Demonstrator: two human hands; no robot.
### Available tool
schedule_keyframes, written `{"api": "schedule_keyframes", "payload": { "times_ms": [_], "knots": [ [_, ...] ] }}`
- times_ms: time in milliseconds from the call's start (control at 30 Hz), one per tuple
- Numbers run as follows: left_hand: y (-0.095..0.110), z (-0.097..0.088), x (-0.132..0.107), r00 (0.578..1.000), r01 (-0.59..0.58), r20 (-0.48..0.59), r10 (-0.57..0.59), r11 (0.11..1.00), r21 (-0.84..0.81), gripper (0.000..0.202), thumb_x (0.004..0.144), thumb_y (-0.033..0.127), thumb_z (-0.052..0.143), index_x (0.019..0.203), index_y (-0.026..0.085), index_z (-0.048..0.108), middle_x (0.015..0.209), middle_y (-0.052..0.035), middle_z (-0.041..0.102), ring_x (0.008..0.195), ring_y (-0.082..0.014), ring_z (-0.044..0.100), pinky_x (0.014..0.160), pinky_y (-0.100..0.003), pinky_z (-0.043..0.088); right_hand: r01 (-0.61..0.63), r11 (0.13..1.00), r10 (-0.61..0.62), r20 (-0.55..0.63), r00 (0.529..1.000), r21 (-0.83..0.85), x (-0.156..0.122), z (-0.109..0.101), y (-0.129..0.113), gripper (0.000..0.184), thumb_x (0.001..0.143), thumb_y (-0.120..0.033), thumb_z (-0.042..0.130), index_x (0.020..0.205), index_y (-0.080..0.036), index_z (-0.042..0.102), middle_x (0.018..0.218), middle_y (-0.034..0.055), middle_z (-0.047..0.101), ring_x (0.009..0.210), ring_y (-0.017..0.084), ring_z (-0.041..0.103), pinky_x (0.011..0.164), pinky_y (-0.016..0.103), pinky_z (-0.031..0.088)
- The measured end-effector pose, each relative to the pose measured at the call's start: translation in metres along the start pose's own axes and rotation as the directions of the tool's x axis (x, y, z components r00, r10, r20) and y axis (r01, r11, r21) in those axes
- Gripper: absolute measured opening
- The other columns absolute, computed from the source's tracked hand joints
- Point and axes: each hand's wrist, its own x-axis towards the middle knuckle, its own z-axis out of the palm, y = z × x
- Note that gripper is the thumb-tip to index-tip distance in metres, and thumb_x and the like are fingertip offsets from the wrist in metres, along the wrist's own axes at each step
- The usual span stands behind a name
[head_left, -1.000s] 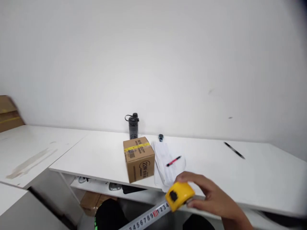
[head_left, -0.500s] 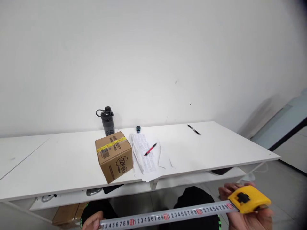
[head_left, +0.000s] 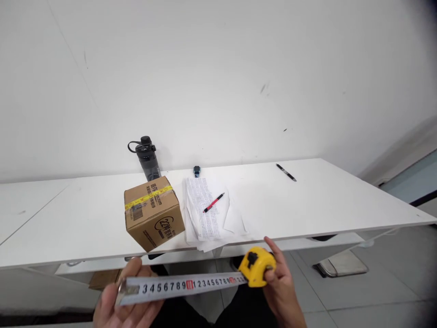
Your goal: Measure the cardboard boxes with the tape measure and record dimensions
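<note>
Head view: the right hand (head_left: pixel 283 291) grips the tape measure (head_left: pixel 258 269), the left hand (head_left: pixel 136 315) holds the end of its blade (head_left: pixel 205 284), stretched between these 2 hands before the desk (head_left: pixel 287 205). On the desk, a box (head_left: pixel 153 212) stands near a bottle (head_left: pixel 149 160); a red pen (head_left: pixel 213 202) lies on papers (head_left: pixel 201 225).

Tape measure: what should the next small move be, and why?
Probably let the yellow case, held in the right hand, take in a little more blade while the left hand steadies the free end. Less blade shows than half a second ago, and it spans the air between the hands, apart from the cardboard box.
</note>
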Motion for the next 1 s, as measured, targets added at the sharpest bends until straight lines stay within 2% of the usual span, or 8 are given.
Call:
{"api": "schedule_keyframes", "payload": {
  "times_ms": [67,133,267,433,633,800,900,1000],
  "knots": [
    [0.016,0.037,0.009,0.993,-0.109,0.038,0.112,0.991,-0.074,0.052,0.063,0.062,0.078,0.062,0.023,0.043,0.035,0.0129,0.002,0.031,-0.0051,0.011,0.046,-0.025,0.041,0.007,0.998,-0.001,0.105,0.994,-0.056,-0.013,0.017,0.012,0.092,0.066,-0.054,0.084,0.144,-0.033,0.041,0.1,0.0058,0.067,0.08,0.023,0.069,0.068,0.036,0.059],
    [0.025,0.068,0.019,0.99,-0.106,0.085,0.112,0.992,-0.07,0.047,0.071,0.052,0.077,0.062,0.021,0.043,0.038,0.012,0.009,0.035,-0.005,0.018,0.048,-0.022,0.042,0.04,0.993,-0.022,0.159,0.987,-0.11,-0.024,0.031,0.026,0.091,0.068,-0.051,0.083,0.146,-0.035,0.038,0.107,0.0057,0.064,0.085,0.022,0.069,0.07,0.033,0.059],
    [0.015,0.091,0.035,0.971,-0.053,0.239,0.03,0.994,0.091,0.047,0.076,0.048,0.076,0.061,0.02,0.041,0.039,0.0114,0.019,0.039,-0.005,0.026,0.053,-0.021,0.041,0.218,0.899,-0.137,0.228,0.964,-0.38,-0.035,0.046,0.053,0.072,0.074,-0.041,0.081,0.138,-0.033,0.05,0.111,0.0053,0.063,0.099,0.023,0.068,0.083,0.035,0.058],
    [-0.018,0.077,0.037,0.928,-0.083,0.353,-0.119,0.858,0.507,0.053,0.077,0.061,0.066,0.06,0.021,0.037,0.044,0.007,0.036,0.044,-0.0072,0.03,0.049,-0.022,0.024,0.443,0.703,-0.226,0.416,0.881,-0.556,-0.034,0.051,0.072,0.059,0.08,-0.022,0.071,0.135,-0.031,0.053,0.115,0.0077,0.063,0.103,0.024,0.067,0.087,0.035,0.058],
    [-0.048,0.054,0.034,0.94,-0.291,0.324,-0.107,0.247,0.924,0.032,0.085,0.039,0.057,0.06,0.02,0.049,0.061,-0.0011,0.057,0.064,-0.016,0.048,0.063,-0.03,0.029,0.482,0.694,-0.235,0.465,0.854,-0.535,-0.044,0.056,0.085,0.058,0.077,-0.024,0.074,0.13,-0.034,0.054,0.108,0.0054,0.065,0.096,0.025,0.069,0.081,0.034,0.06],
    [-0.067,0.029,0.039,0.952,-0.298,0.292,-0.098,-0.055,0.953,0.029,0.087,0.039,0.052,0.064,0.021,0.056,0.064,-0.0035,0.065,0.064,-0.0199,0.054,0.07,-0.034,0.03,0.553,0.658,-0.265,0.53,0.806,-0.512,-0.047,0.054,0.089,0.059,0.071,-0.022,0.076,0.126,-0.031,0.055,0.105,0.0058,0.066,0.087,0.023,0.071,0.073,0.03,0.061],
    [-0.068,0.019,0.042,0.971,-0.234,0.228,-0.064,-0.108,0.966,0.028,0.085,0.043,0.055,0.069,0.02,0.061,0.07,-0.0065,0.067,0.072,-0.0246,0.059,0.076,-0.037,0.034,0.561,0.647,-0.25,0.552,0.796,-0.516,-0.046,0.049,0.089,0.062,0.069,-0.023,0.077,0.126,-0.031,0.054,0.104,0.0052,0.067,0.085,0.023,0.072,0.071,0.028,0.061],
    [-0.066,0.012,0.046,0.959,-0.212,0.232,-0.161,0.131,0.968,0.031,0.085,0.05,0.058,0.095,0.021,0.067,0.1,-0.0095,0.071,0.097,-0.0286,0.061,0.089,-0.039,0.038,0.587,0.629,-0.256,0.577,0.775,-0.51,-0.045,0.047,0.083,0.067,0.071,-0.029,0.079,0.132,-0.032,0.05,0.108,0.0055,0.067,0.089,0.023,0.072,0.074,0.028,0.061]
  ]
}}
